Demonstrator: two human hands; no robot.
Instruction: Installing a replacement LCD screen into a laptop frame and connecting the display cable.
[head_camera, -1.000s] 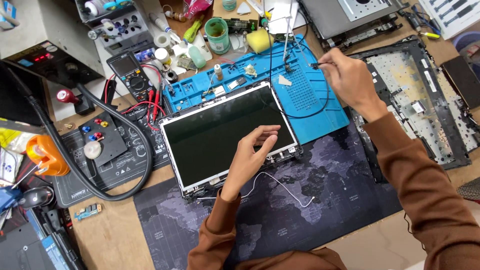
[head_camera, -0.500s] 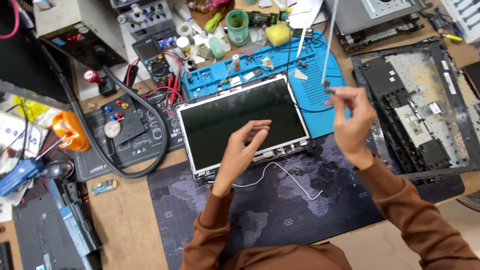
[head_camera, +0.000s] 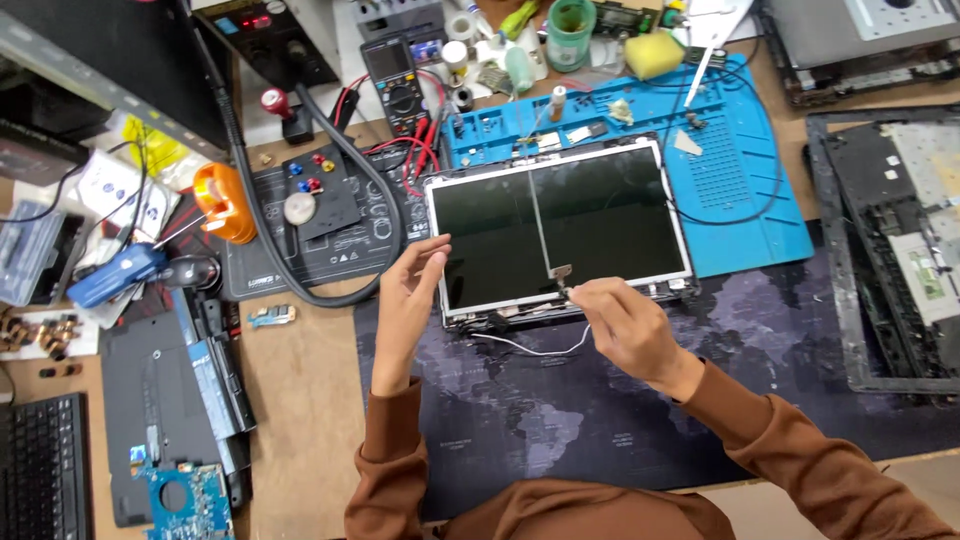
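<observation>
1. Right now the flat dark laptop display panel in its thin silver frame (head_camera: 560, 232) lies face-up w/ its far edge on the blue silicone repair mat (head_camera: 745, 190) and its near edge over the dark map-print desk mat (head_camera: 600, 420), roughly centre of the surface.
2. Left hand (head_camera: 408, 300): fingers half-curled, tips touching the panel's near-left edge, gripping nothing. Best kept as a light steadying press on the frame, not the glass.
3. Right hand (head_camera: 622, 322): thumb and forefinger pinched at the small connector end of the thin flat ribbon cable (head_camera: 541, 222), which runs down the middle of the screen. Can't tell how firm the pinch is.
4. Judgement: hold the cable by its stiff tab, not the ribbon itself; move it low and straight along its own line, since a sideways twist could crease it.
5. Thin white wire (head_camera: 535, 347) loops out just below the panel's near edge, close under the right hand. Prob. worth keeping fingers clear of it so it doesn't snag.
6. Black multimeter w/ red and black leads (head_camera: 398, 85) sits beyond the panel's far-left corner, apart from both hands.
</observation>
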